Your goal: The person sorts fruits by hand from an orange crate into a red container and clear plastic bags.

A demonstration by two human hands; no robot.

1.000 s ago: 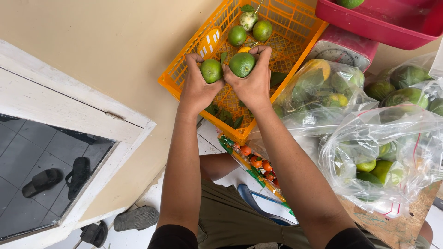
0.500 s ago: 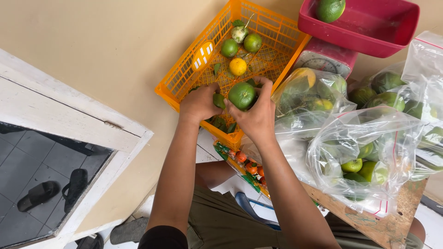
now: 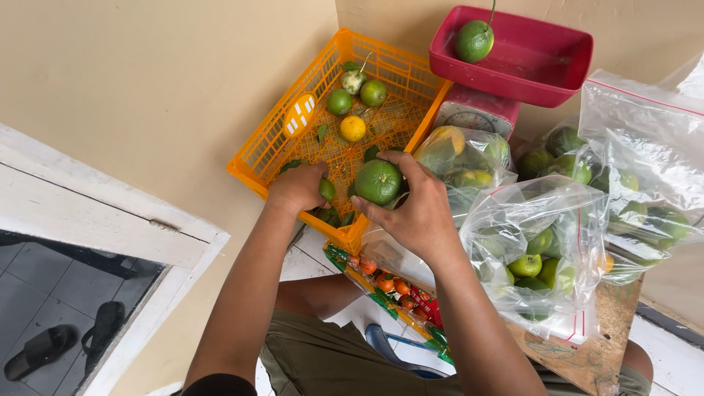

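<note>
Two green fruits are in my hands, and both have come down since a second ago: then I held them up over the middle of the orange crate (image 3: 293, 139), now they sit low at its near rim. My left hand (image 3: 297, 187) is curled around the small green fruit (image 3: 327, 190), most of it hidden behind my fingers, right at the crate's near edge. Just beside it, my right hand (image 3: 411, 213) grips the larger green fruit (image 3: 378, 181) from the side, fingertips spread over it, also at the near rim. So both fruits are on their way out of the crate, toward me. Farther back in the crate lie two more green fruits, a pale one and a yellow fruit (image 3: 353, 128). To the right, clear bags of green fruit (image 3: 543, 249) crowd the wooden table (image 3: 601, 345), and a red scale tray (image 3: 543, 70) carries one green fruit with a stem (image 3: 474, 40).
</note>
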